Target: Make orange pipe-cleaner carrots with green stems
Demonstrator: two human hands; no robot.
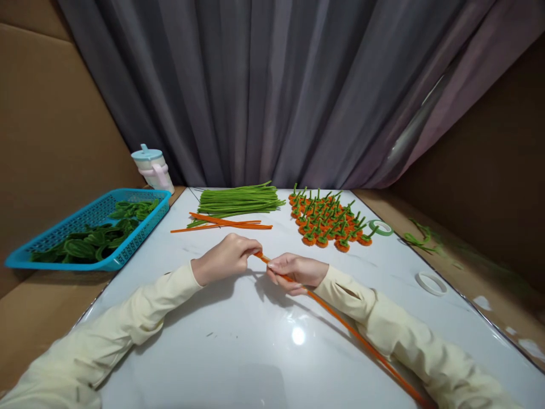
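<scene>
An orange pipe cleaner (353, 331) runs from between my hands past my right forearm to the bottom edge of the view. Its near end is pinched by my left hand (227, 258), with thumb and finger pressed together. My right hand (300, 271) grips the same pipe cleaner a little to the right, fingers closed around it. Between the two hands a short stretch shows, partly covered by fingertips. Beyond my hands lie a few loose orange pipe cleaners (221, 224) and a bundle of green pipe cleaners (238, 200).
Small orange pumpkin shapes with green stems (327, 218) stand grouped at the back right, beside a green tape roll (381, 228). A white ring (431, 283) lies farther right. A blue basket (123, 250) holds green leaf shapes at left, near a lidded cup (154, 170).
</scene>
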